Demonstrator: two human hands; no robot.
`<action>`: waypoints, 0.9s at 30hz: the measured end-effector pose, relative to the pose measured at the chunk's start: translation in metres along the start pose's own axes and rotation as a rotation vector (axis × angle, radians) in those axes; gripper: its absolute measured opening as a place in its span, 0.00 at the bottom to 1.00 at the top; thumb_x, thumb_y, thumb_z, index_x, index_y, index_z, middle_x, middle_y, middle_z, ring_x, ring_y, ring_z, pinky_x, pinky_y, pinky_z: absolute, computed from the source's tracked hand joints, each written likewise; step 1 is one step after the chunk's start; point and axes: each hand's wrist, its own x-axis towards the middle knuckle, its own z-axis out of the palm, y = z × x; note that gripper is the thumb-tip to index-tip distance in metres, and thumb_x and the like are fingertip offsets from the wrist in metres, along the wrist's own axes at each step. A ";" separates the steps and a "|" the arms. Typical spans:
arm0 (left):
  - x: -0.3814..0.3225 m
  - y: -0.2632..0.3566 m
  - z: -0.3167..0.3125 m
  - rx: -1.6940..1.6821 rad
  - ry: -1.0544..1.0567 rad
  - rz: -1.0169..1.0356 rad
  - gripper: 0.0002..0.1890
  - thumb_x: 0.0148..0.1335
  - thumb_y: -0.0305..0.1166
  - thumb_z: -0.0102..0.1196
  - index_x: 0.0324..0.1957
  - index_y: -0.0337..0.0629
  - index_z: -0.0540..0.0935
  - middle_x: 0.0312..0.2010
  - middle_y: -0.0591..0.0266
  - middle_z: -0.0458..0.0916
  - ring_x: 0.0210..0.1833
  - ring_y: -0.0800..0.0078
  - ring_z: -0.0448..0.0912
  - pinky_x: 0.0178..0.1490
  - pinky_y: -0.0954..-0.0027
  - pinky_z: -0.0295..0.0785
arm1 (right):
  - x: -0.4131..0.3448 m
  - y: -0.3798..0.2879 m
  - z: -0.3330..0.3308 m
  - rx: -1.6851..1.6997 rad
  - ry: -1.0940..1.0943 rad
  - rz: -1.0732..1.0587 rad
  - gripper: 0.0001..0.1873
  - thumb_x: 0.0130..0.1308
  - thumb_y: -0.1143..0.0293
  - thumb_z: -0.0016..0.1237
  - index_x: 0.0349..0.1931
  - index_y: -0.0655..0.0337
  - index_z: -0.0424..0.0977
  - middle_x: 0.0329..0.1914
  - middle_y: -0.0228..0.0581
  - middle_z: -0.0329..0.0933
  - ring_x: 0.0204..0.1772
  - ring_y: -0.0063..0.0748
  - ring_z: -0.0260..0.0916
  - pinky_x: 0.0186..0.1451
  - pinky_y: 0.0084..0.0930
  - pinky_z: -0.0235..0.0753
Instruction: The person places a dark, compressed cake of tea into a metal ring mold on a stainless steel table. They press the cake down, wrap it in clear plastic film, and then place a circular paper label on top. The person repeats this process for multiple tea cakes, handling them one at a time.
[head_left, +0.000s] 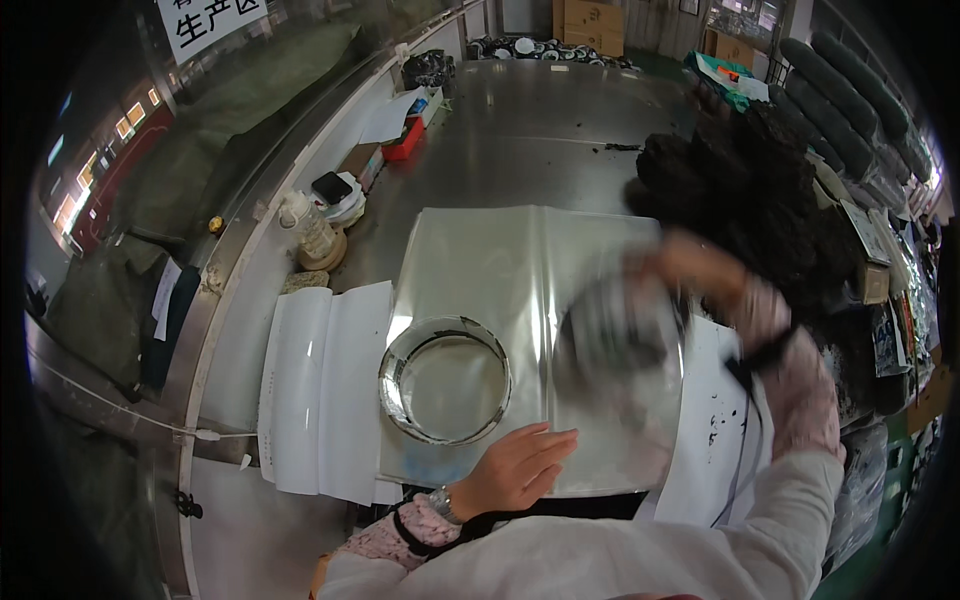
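A stack of clear plastic film sheets (480, 262) with a raised crease down its middle lies before me. On its left half rests a wide silvery ring (391, 386) with dark-marked rims, the sheets visible through its opening. My left hand (517, 469), palm down with its fingers extended, is at the near edge of the stack and holds nothing. Over the right half, my right hand (686, 262) is strongly blurred. It appears to grip the upper edge of a grey and dark round object (615, 337), also too blurred to name more exactly.
White paper sheets (352, 397) flank the stack at left, with more paper (705, 420) at right. Dark fibrous bundles (727, 180) are heaped at the right. A pump bottle (304, 225), a black phone-like object (331, 187) and a red box (403, 140) line the metal table's (517, 165) left side.
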 end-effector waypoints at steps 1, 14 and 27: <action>0.006 0.001 0.005 -0.016 -0.015 0.017 0.20 0.66 0.25 0.59 0.60 0.36 0.80 0.62 0.55 0.81 0.57 0.59 0.83 0.68 0.54 0.75 | 0.001 -0.011 -0.053 -0.111 0.309 -0.022 0.45 0.63 0.55 0.65 0.75 0.65 0.59 0.68 0.46 0.72 0.74 0.40 0.65 0.78 0.43 0.58; -0.105 -0.050 0.010 -0.027 -0.321 -0.370 0.16 0.69 0.29 0.58 0.58 0.44 0.83 0.59 0.58 0.83 0.59 0.58 0.82 0.61 0.61 0.77 | 0.130 -0.033 0.201 -0.936 0.464 -0.713 0.31 0.56 0.52 0.66 0.58 0.53 0.75 0.48 0.32 0.76 0.63 0.38 0.71 0.78 0.76 0.43; -0.091 -0.089 0.005 0.124 -0.369 -0.268 0.14 0.60 0.40 0.68 0.41 0.46 0.78 0.42 0.59 0.74 0.48 0.55 0.74 0.54 0.57 0.70 | -0.002 0.083 0.218 -0.446 0.871 -0.276 0.13 0.51 0.61 0.70 0.29 0.58 0.81 0.33 0.35 0.76 0.46 0.44 0.71 0.55 0.44 0.67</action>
